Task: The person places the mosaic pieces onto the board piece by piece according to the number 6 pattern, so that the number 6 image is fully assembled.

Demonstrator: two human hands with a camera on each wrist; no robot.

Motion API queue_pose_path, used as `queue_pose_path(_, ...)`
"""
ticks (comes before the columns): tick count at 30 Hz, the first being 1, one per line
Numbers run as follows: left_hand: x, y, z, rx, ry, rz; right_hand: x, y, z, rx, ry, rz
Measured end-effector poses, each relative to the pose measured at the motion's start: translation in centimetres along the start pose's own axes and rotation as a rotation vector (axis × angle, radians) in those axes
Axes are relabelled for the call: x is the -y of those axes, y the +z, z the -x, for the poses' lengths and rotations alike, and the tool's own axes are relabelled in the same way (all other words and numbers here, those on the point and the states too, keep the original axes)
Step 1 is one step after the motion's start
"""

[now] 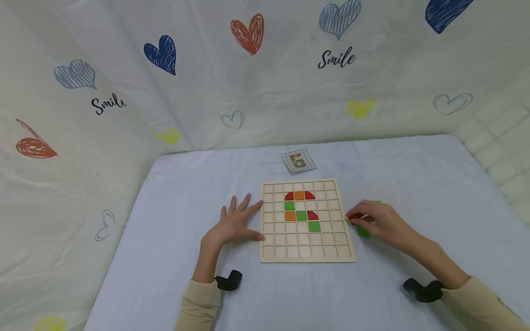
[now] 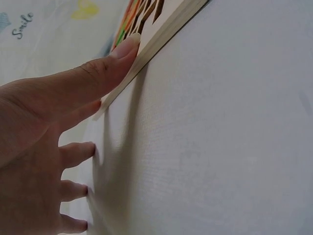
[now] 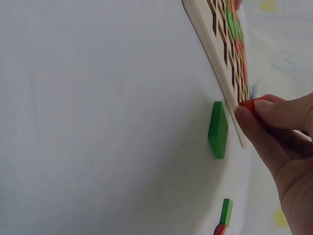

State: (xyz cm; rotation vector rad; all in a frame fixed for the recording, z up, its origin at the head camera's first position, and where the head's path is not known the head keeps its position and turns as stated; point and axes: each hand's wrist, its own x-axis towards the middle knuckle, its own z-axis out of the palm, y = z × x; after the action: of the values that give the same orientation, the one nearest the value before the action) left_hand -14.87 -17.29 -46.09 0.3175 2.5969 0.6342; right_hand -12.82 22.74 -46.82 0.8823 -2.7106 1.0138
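A wooden grid board lies on the table, with red, orange and green tiles set in its cells. My left hand is spread at the board's left edge; its thumb and index finger touch the rim, and the other fingers are straight. Just off the board's right edge, my right hand pinches a red tile between thumb and fingers. Below that hand lies a green square tile on the cloth. Farther off are another green tile and a red one, partly cut off by the frame.
Behind the board lies a small pattern card showing a coloured figure on a grid. White cloth covers the table. A pale curtain printed with hearts hangs at the back. Each wrist carries a black camera mount.
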Motion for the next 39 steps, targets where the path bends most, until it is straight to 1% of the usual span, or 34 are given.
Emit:
queue_pose_path(2,0.0,0.0,0.0,0.002,-0.001,0.001,0.4,0.1,-0.2,0.028,0.000,-0.016)
queue_pose_path(8,0.1,0.0,0.1,0.004,0.004,0.006,1.6,0.5,-0.8,0.132,0.047,-0.038)
queue_pose_path(12,0.3,0.1,0.2,-0.003,0.012,0.010,2.1,0.9,-1.3,0.203,0.044,-0.084)
queue_pose_path(16,0.3,0.1,0.2,-0.008,0.018,0.022,2.5,1.4,-1.8,0.254,0.032,-0.115)
queue_pose_path(24,0.1,0.0,0.1,-0.009,0.016,0.025,3.4,2.2,-2.4,0.260,0.028,-0.150)
queue_pose_path(28,0.2,0.0,0.0,-0.009,0.014,0.021,3.8,2.7,-2.6,0.285,0.045,-0.165)
queue_pose_path(34,0.3,0.2,-0.2,-0.007,0.009,0.015,4.1,3.4,-2.8,0.319,0.070,-0.142)
queue_pose_path(39,0.4,0.3,-0.1,-0.011,0.009,0.011,4.4,3.4,-2.9,0.333,0.045,-0.096)
